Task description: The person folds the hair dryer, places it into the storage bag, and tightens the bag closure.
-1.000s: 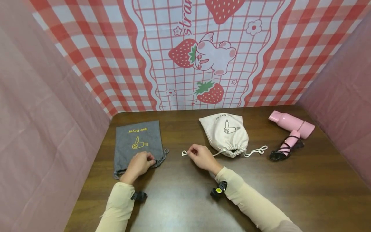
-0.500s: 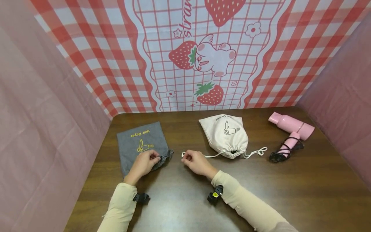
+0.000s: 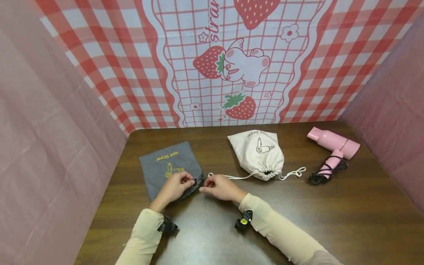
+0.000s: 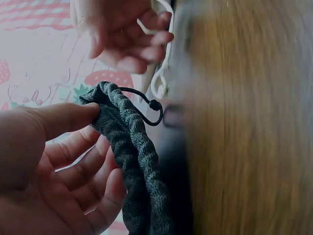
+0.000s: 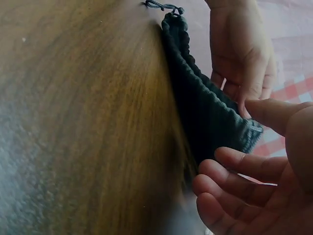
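Observation:
A grey drawstring bag [image 3: 172, 156] with a yellow "Hair Dryer" print lies on the left part of the table. My left hand [image 3: 173, 187] pinches its gathered mouth [image 4: 124, 139] between thumb and fingers, lifting that edge. From the mouth's corner loops a dark knotted cord [image 4: 154, 105], seen in the left wrist view. My right hand [image 3: 220, 187] is held just right of the bag's mouth, fingers apart and loosely bent. In the right wrist view its fingers [image 5: 244, 169] are near the bag's corner [image 5: 252, 134], with nothing between them and the thumb.
A cream drawstring bag [image 3: 261, 156] with a dryer print stands full at the back centre; its white cord [image 3: 238, 177] reaches behind my right hand. A pink hair dryer [image 3: 338, 143], cord wrapped round its handle, lies at the right. Cloth walls [image 3: 76, 92] enclose the table.
My left hand has drawn the grey bag to the right, turning it slightly. The right hand has let go of the white cord and moved left toward the grey bag's mouth.

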### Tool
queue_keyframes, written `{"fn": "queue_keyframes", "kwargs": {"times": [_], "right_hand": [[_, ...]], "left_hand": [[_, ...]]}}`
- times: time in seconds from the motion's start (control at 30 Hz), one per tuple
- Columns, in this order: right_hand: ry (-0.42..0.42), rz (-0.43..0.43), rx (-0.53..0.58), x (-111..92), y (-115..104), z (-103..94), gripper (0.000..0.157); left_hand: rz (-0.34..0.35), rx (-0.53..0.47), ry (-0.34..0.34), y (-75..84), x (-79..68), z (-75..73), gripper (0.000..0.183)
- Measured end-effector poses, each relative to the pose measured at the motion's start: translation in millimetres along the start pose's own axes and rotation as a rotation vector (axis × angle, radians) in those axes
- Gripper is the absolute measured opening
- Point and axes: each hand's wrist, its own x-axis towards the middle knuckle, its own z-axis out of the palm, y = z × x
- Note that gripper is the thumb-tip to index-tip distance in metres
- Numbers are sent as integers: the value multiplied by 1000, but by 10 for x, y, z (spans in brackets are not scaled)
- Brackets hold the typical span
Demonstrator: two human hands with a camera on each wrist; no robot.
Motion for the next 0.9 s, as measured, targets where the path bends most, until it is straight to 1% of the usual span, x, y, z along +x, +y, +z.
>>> {"fn": "queue_keyframes", "kwargs": {"times": [0.17, 0.37, 0.5, 0.63, 0.73, 0.8, 0.9], "right_hand": [[-18, 1, 4, -10, -2, 8, 23], [1, -16, -3, -38, 0, 4, 21], [17, -9, -29, -53, 21, 28, 20], [21, -21, -44, -67, 43, 53, 20], [18, -24, -42, -85, 51, 37, 18], [12, -15, -38, -95, 52, -7, 16], [10, 11, -47, -100, 59, -98, 14]], "left_hand": [[19, -12, -15, 65, 4, 74, 8], [34, -17, -19, 110, -27, 138, 8], [39, -14, -36, 121, -41, 173, 8], [64, -5, -44, 127, -49, 198, 8], [91, 12, -48, 131, -54, 198, 8], [99, 27, -69, 125, -53, 185, 8], [115, 50, -129, 115, -58, 149, 7]]}}
